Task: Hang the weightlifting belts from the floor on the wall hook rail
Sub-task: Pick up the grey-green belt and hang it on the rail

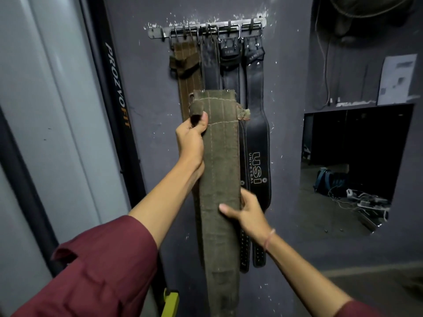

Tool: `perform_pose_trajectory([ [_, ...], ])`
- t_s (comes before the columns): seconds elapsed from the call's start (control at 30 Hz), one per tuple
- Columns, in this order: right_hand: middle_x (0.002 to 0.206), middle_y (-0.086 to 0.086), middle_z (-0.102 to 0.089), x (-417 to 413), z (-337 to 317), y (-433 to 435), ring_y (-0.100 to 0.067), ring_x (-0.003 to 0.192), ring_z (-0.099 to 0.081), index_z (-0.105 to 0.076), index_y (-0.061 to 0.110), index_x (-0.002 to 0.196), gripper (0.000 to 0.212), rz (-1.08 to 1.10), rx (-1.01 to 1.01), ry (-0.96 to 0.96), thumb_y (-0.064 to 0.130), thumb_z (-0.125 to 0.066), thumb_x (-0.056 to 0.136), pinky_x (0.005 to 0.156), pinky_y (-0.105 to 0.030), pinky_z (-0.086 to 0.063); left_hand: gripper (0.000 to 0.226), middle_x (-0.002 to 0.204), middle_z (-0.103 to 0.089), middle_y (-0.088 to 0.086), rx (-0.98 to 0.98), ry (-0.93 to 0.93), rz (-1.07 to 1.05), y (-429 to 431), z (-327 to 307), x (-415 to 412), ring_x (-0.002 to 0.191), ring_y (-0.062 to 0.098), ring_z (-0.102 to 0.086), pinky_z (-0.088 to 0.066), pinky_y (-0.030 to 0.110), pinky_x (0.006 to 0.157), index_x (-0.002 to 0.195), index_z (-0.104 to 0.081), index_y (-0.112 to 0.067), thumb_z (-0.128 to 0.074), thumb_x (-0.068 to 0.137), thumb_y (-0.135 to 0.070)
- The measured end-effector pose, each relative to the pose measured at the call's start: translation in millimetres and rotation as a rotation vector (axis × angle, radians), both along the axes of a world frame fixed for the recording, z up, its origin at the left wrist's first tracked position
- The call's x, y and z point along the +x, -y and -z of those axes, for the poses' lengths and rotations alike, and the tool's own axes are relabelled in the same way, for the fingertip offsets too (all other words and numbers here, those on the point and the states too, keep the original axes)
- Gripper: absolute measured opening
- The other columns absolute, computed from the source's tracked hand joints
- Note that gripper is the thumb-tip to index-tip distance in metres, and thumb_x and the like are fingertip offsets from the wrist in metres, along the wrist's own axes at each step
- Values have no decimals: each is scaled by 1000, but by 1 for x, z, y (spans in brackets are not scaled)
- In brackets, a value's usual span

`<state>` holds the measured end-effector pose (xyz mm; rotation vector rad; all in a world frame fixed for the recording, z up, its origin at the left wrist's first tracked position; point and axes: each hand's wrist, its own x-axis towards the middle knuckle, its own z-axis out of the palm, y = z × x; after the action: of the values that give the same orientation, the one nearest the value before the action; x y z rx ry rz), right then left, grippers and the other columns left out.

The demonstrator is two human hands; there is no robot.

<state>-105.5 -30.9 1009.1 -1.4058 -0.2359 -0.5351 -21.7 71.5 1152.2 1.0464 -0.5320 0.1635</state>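
Note:
I hold an olive-green fabric weightlifting belt (219,161) upright in front of the wall. My left hand (191,139) grips its left edge near the top, below the buckle end. My right hand (243,210) clasps its right edge lower down. The belt's lower end hangs out of view at the bottom. Above it the metal hook rail (206,30) is fixed to the grey wall. On the rail hang a brown belt (186,65), a dark belt (209,62), and two black leather belts (257,133), one marked USI Universal.
A black upright frame marked PROZYOFIT (117,88) stands at the left beside a pale panel. At the right a mirror or opening (343,170) shows a blue bag and cables on a floor. A paper sheet (397,78) is stuck on the wall above it.

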Motion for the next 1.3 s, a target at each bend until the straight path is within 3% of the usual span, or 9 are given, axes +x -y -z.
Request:
perform_pose_trajectory([
  [0.23, 101, 5, -74, 1, -43, -11, -10, 99, -68, -63, 13, 106, 30, 174, 58, 180, -9, -64, 86, 89, -26, -55, 40, 91, -72, 8, 312, -10, -3, 2, -9, 0, 85, 21, -70, -58, 37, 80, 106, -65, -3, -57, 98, -41],
  [0.37, 105, -8, -72, 11, -77, -7, -15, 98, -69, -65, 6, 107, 26, 251, 80, 233, -8, -64, 85, 92, -33, -56, 29, 87, -67, 1, 321, 167, -182, 6, 30, -15, 77, 3, -65, -54, 21, 72, 98, -62, -8, -52, 101, -35],
  [0.57, 95, -5, -73, 33, -93, -2, -13, 88, -70, -64, 2, 104, 20, 303, 93, 176, -6, -64, 86, 86, -34, -58, 31, 111, -74, 1, 324, 96, -110, -5, 148, -35, 105, 13, -70, -56, 33, 92, 118, -65, -11, -67, 92, -28],
  [0.73, 101, -9, -72, 33, -123, 10, -25, 99, -70, -64, 1, 107, 21, 322, 94, 201, -5, -63, 87, 94, -46, -56, 14, 96, -79, 3, 429, -79, 40, -17, 233, -53, 91, 22, -76, -61, 41, 82, 98, -74, -15, -74, 85, -17],
  [0.87, 97, -5, -72, 24, -134, 14, -19, 93, -71, -63, 1, 107, 20, 281, 58, 237, -6, -62, 88, 92, -43, -57, 36, 94, -77, -2, 508, -87, 51, -12, 205, -43, 91, 13, -73, -59, 24, 77, 101, -71, -14, -61, 87, -46],
  [0.93, 97, -5, -72, 20, -133, 14, -16, 92, -70, -62, 0, 109, 23, 253, 41, 246, -8, -61, 88, 91, -39, -58, 85, 112, -73, 5, 522, -138, 35, -10, 168, -33, 106, 17, -69, -55, 37, 96, 119, -66, -12, -47, 76, -83],
  [1.0, 102, -10, -71, 17, -130, 11, -19, 94, -70, -61, -6, 114, 27, 225, 5, 254, -9, -61, 87, 89, -36, -58, 102, 127, -68, 8, 383, -188, 195, -9, 123, -25, 121, 23, -63, -48, 45, 105, 135, -58, -18, -33, 71, -93],
  [1.1, 103, -16, -69, 12, -120, 7, -20, 92, -68, -58, -13, 115, 29, 176, -43, 261, -11, -62, 86, 84, -31, -58, 87, 129, -67, 15, 119, -269, 390, -12, 53, -12, 121, 28, -63, -49, 45, 105, 136, -58, -13, -29, 87, -79],
  [1.3, 103, -14, -69, 0, -95, 16, -20, 93, -68, -60, -7, 113, 28, 168, -75, 193, -9, -64, 85, 85, -36, -58, 45, 109, -68, 16, 127, -382, 439, -14, 24, -6, 106, 31, -63, -45, 46, 106, 120, -61, -6, -43, 98, -40],
])
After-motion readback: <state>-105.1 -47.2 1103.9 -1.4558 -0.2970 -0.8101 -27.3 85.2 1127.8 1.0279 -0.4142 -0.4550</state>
